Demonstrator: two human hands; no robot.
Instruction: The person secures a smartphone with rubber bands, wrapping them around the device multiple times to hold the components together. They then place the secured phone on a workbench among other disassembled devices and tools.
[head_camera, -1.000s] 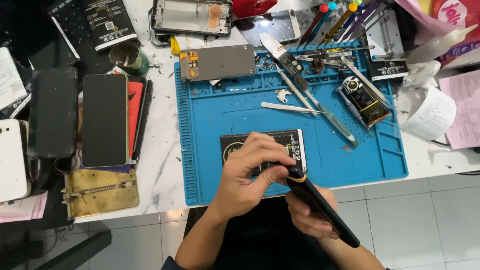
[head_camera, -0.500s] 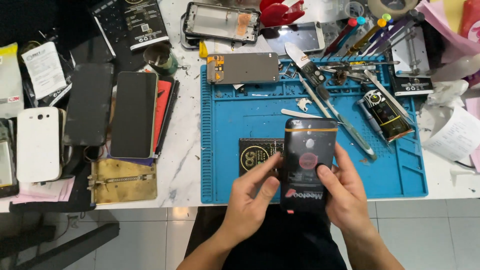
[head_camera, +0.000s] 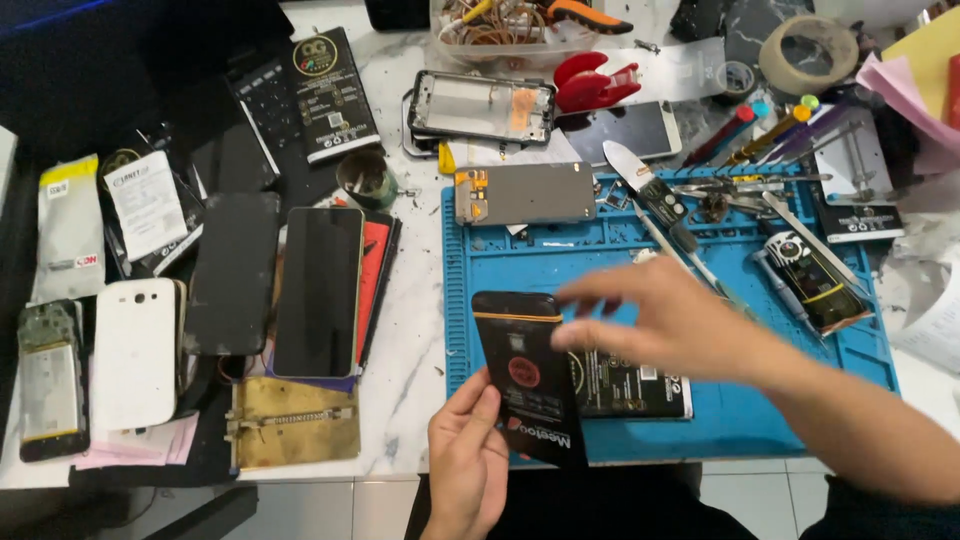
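Note:
My left hand (head_camera: 465, 460) holds a black flat package with an orange stripe and a red round mark (head_camera: 525, 375) by its lower left edge, tilted above the front of the blue work mat (head_camera: 500, 265). My right hand (head_camera: 670, 325) hovers blurred over the mat, fingers spread and pointing left, holding nothing. Under it lies a black battery-like pack (head_camera: 630, 385) on the mat.
On the mat lie a grey phone frame (head_camera: 525, 193), tweezers and a metal blade (head_camera: 650, 195). Left of the mat lie a dark phone (head_camera: 320, 290), a white phone back (head_camera: 135, 350), a brass plate (head_camera: 295, 435) and packets. A tape roll (head_camera: 808, 50) sits far right.
My right hand has let go of the black package and moved right over the mat. The left hand alone now holds the package, lower and further left.

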